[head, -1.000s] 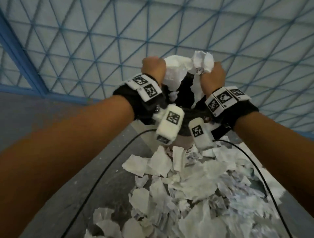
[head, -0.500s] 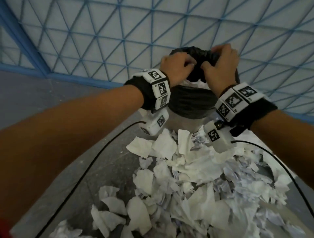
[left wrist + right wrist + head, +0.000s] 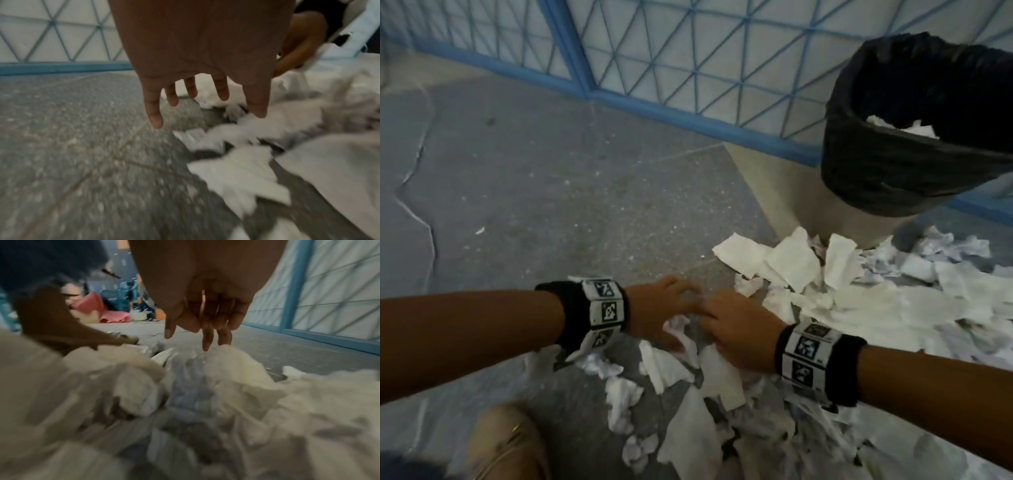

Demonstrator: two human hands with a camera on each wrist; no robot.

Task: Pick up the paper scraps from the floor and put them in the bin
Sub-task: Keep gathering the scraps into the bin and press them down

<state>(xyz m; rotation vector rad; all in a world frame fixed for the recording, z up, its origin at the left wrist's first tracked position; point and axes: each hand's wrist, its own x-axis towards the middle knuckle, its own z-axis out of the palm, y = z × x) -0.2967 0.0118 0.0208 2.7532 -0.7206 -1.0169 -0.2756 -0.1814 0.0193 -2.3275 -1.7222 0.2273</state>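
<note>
Torn white paper scraps (image 3: 859,308) lie heaped on the grey floor in front of the bin (image 3: 876,178). The bin is pale with a black liner, and a little paper (image 3: 900,126) shows inside it. Both hands are low over the near left edge of the heap, side by side. My left hand (image 3: 671,308) (image 3: 205,107) has its fingers spread and straight just above the scraps, holding nothing. My right hand (image 3: 719,318) (image 3: 197,339) hangs with its fingers pointing down, and the fingertips (image 3: 206,345) touch crumpled paper (image 3: 226,363). The scraps under the palms are hidden.
A blue-framed lattice wall (image 3: 688,61) runs behind the bin. Bare grey floor (image 3: 534,188) spreads to the left, with a crack near the far left. My foot in a beige shoe (image 3: 510,445) is at the bottom left. More scraps spread right of the bin (image 3: 955,250).
A second ago both hands held a bundle of scraps up by the bin, then were at its rim. Now they are down at the floor heap, holding nothing.
</note>
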